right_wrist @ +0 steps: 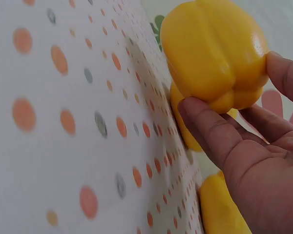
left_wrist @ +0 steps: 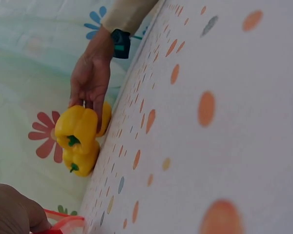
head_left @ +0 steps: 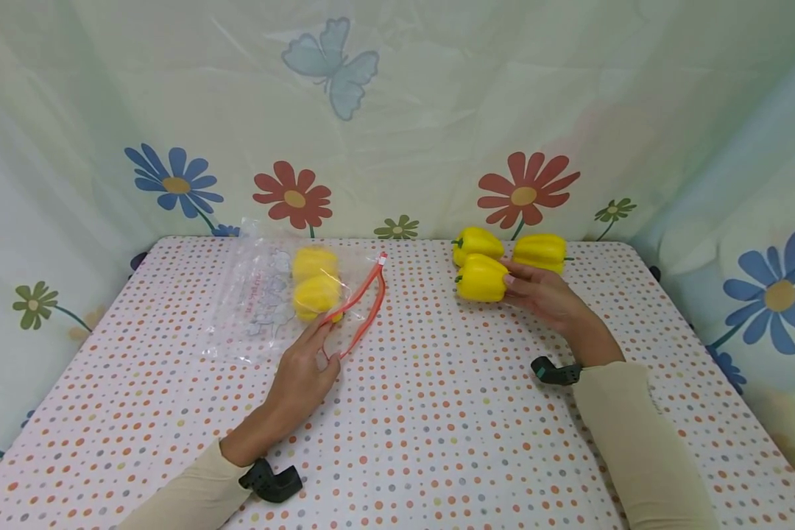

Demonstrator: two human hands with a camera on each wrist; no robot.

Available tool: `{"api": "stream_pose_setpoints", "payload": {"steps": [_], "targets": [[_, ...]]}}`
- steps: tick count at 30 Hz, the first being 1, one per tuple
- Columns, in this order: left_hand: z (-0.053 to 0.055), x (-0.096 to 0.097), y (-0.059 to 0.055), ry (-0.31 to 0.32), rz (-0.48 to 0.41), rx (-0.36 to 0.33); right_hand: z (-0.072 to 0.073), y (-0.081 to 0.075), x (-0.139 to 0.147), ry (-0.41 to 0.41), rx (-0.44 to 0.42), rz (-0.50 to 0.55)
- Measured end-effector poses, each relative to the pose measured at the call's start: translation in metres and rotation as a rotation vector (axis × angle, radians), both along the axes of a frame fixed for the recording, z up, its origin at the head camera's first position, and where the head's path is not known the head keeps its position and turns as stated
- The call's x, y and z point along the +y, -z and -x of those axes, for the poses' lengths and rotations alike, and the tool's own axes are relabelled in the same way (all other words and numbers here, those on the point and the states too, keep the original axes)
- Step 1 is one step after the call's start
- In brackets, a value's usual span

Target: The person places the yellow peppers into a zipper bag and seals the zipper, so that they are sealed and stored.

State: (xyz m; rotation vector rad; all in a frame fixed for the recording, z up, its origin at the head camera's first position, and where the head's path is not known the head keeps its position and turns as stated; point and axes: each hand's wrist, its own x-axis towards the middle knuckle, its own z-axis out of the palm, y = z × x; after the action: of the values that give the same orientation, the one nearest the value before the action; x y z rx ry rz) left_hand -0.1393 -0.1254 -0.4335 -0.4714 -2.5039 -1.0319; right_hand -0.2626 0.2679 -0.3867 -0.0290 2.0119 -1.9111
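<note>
A yellow bell pepper (head_left: 482,278) with a short green stem is held by my right hand (head_left: 542,294), thumb and fingers gripping its blunt end. In the right wrist view this bell pepper (right_wrist: 212,48) is lifted off the table. Two more yellow peppers lie close by: one bell pepper (head_left: 477,243) just behind, another bell pepper (head_left: 540,252) to the right. On the left, a clear zip bag (head_left: 238,309) with a red-orange zip edge (head_left: 371,316) lies flat with two yellow peppers (head_left: 316,287) inside. My left hand (head_left: 302,375) pinches the bag's edge near its opening.
The table (head_left: 411,442) has a white cover with coloured dots. A hanging cloth (head_left: 411,110) printed with flowers and a butterfly stands behind its far edge and at both sides. Each wrist wears a black camera mount, such as the left wrist's mount (head_left: 271,482).
</note>
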Motion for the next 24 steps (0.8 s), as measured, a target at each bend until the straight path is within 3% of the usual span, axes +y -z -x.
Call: {"api": "stream_pose_setpoints", "payload": {"steps": [10, 15, 24], "targets": [[0.001, -0.001, 0.001, 0.009, -0.008, 0.0, -0.004, -0.002, -0.038, -0.109, 0.075, -0.048], [0.0, -0.001, 0.002, 0.013, -0.013, -0.017, -0.002, 0.0, -0.056, -0.169, 0.071, -0.002], [0.0, -0.001, 0.001, 0.014, -0.026, -0.023, -0.002, 0.004, -0.089, -0.201, 0.045, 0.03]]}}
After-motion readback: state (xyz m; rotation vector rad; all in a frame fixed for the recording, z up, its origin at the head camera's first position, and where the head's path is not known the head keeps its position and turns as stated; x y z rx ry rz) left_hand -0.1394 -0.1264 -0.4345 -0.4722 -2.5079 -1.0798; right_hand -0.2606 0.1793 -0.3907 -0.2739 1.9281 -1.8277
